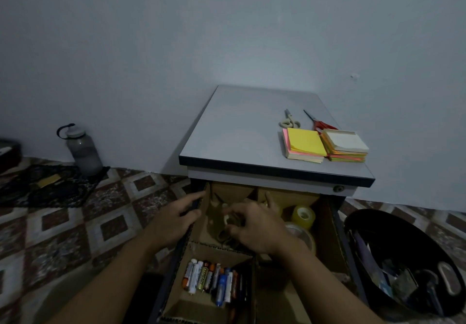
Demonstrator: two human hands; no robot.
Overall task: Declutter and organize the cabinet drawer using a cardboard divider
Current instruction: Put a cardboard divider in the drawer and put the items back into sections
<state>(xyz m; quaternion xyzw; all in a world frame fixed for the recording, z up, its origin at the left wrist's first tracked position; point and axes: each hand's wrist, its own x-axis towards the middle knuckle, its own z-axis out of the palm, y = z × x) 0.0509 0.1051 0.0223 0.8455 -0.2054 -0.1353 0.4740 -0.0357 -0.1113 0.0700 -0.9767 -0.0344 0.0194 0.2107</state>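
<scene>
Head view: my left hand [174, 220] rests straight-fingered on the drawer [172, 273] at its left rim, probably steadying it. My right hand [257, 225] curls into the far-left compartment of the cardboard divider [222, 247]; whether it grips anything, I cannot tell.

Grey bottle [83, 148], dark mat [50, 190], tiled floor [113, 222]

Divider [222, 250]: brown corrugated cardboard, matt, fluted edges rough. Cabinet top [239, 132]: smooth pale laminate, dull sheen; sticky notes [306, 143] matt paper; scissors [290, 120] metal blades, plastic handles. Tape [305, 216] glossy clear plastic; batteries [209, 277] in shiny wrappers; bottle [83, 150] cloudy grey plastic.
</scene>
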